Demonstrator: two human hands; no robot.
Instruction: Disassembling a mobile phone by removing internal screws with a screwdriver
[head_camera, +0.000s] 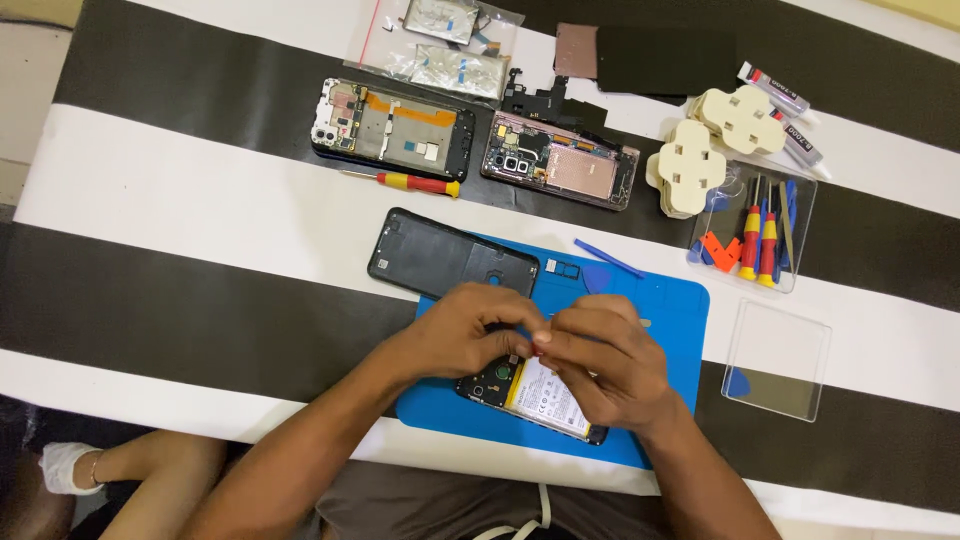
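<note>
Surface: a table (150, 210) covered in broad black and white stripes, with a blue rubber work mat (660, 310) near its front edge.
Packages: clear plastic bags (440, 45) of flat silvery parts lay at the far edge; two small tubes (790, 120) with pale labels lay at the far right.
Tool box: a clear plastic tray (752, 230) held red-and-yellow screwdrivers and blue and orange picks; its clear lid (778, 360) lay nearer, a blue pick on it.
Other pieces: two opened phones (395, 128) (560, 160) showed bare circuit boards; a red-and-yellow screwdriver (410, 182) lay beside them; cream foam blocks (715, 145) were stacked at right.
Back cover: a matte black cover (450, 258) lay half on the mat.
Opened phone: on the mat under both hands, its white-labelled battery (550, 395) showing.
Left hand (470, 335): fingers curled, pressing on the phone's upper end.
Right hand (600, 360): fingertips pinched on a small red-tipped tool (540, 350), too hidden to identify.
</note>
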